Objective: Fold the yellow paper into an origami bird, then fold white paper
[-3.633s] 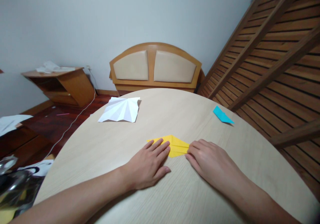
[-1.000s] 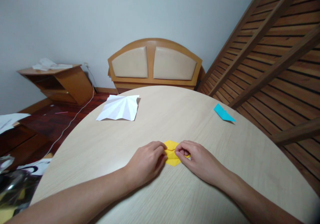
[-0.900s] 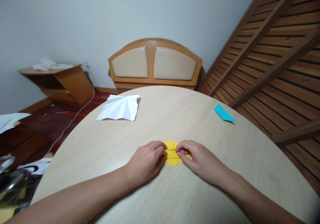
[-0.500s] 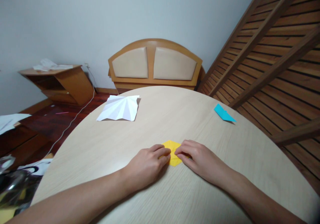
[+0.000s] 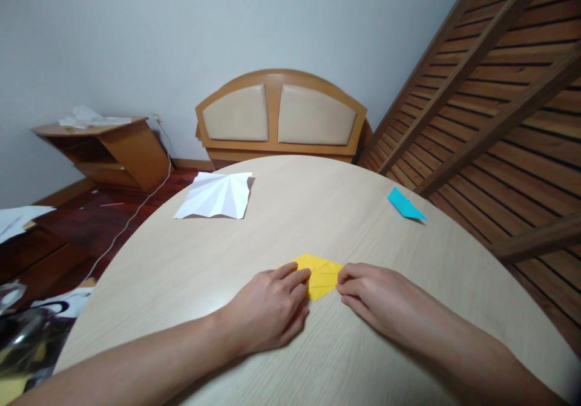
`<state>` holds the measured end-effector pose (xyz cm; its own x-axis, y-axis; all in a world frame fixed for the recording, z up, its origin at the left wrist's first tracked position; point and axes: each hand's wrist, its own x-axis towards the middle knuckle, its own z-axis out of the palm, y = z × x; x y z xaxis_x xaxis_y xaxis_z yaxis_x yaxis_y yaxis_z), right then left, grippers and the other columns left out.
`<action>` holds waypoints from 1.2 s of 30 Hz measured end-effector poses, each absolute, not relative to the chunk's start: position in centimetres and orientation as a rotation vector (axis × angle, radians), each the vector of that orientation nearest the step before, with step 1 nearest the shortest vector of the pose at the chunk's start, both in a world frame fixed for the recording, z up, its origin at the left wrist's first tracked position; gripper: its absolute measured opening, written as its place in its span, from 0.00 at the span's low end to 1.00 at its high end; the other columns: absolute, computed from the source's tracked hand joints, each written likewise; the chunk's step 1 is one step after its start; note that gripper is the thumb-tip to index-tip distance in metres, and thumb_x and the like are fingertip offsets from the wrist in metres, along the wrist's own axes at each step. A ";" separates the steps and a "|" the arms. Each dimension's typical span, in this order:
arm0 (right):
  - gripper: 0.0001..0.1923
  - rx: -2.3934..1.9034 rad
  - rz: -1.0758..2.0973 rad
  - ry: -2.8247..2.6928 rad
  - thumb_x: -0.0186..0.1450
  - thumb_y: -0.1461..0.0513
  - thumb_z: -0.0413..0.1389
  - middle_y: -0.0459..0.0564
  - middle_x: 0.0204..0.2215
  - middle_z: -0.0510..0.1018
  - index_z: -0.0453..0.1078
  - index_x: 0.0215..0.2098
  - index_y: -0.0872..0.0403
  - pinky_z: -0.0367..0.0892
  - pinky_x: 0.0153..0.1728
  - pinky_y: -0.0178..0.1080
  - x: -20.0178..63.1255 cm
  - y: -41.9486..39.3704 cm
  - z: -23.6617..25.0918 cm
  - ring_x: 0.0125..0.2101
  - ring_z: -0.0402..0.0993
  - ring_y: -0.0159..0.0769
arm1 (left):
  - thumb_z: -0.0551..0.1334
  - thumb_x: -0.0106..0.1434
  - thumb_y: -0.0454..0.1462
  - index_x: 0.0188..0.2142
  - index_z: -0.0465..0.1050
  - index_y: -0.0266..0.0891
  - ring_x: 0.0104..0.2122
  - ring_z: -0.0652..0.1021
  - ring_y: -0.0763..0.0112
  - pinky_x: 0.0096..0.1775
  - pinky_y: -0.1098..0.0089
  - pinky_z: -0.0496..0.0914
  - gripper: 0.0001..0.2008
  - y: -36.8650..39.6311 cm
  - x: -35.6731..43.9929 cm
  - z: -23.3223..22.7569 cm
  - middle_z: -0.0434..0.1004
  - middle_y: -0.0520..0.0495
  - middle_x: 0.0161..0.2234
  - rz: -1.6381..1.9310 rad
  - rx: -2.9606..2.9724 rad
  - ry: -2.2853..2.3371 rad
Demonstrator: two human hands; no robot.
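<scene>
A folded piece of yellow origami paper (image 5: 319, 278) lies on the table in front of me, with creases running across its face. Over its left part rests my left hand (image 5: 276, 300), the curved fingers holding the paper against the tabletop and hiding that side. The left thumb lies lower, off the paper. My right hand (image 5: 370, 291) is closed at the paper's right corner, with thumb and fingertips pinching it. That corner is partly covered by the fingers.
The round wooden table (image 5: 299, 200) also bears a pleated white paper (image 5: 215, 195) at the back left and a folded blue paper (image 5: 405, 204) at the right. Beyond stand a headboard (image 5: 281, 112), a small cabinet (image 5: 131, 158) and a slatted wooden panel (image 5: 490, 109).
My right hand has moved a little right, to the paper's corner, baring more of the yellow paper. The left thumb has come down away from the fingers.
</scene>
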<state>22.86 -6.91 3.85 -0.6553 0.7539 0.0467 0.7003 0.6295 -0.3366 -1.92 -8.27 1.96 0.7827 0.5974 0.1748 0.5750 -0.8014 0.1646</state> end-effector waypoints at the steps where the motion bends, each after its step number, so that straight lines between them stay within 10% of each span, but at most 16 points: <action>1: 0.14 -1.223 0.399 -2.667 0.68 0.67 0.51 0.52 0.35 0.82 0.79 0.35 0.52 0.73 0.42 0.39 22.9 -7.0 3.9 0.36 0.79 0.40 | 0.57 0.70 0.39 0.48 0.72 0.34 0.57 0.74 0.53 0.56 0.56 0.72 0.12 -8.3 -2.0 2.1 0.74 0.37 0.57 0.309 2.861 0.950; 16: 0.28 -1.431 -0.387 -2.685 0.66 0.50 0.57 0.67 0.56 0.76 0.71 0.58 0.58 0.72 0.50 0.59 20.6 -10.5 0.6 0.52 0.75 0.60 | 0.48 0.73 0.55 0.68 0.55 0.28 0.69 0.57 0.48 0.66 0.51 0.57 0.37 -9.1 -2.0 0.7 0.54 0.32 0.69 0.230 2.806 1.053; 36: 0.30 -1.706 -0.147 -2.735 0.64 0.56 0.61 0.66 0.55 0.77 0.68 0.62 0.58 0.77 0.44 0.53 21.1 -10.2 3.3 0.51 0.77 0.57 | 0.50 0.70 0.59 0.67 0.57 0.25 0.69 0.55 0.43 0.65 0.47 0.57 0.41 -8.8 -1.9 1.2 0.51 0.27 0.69 0.155 2.775 1.031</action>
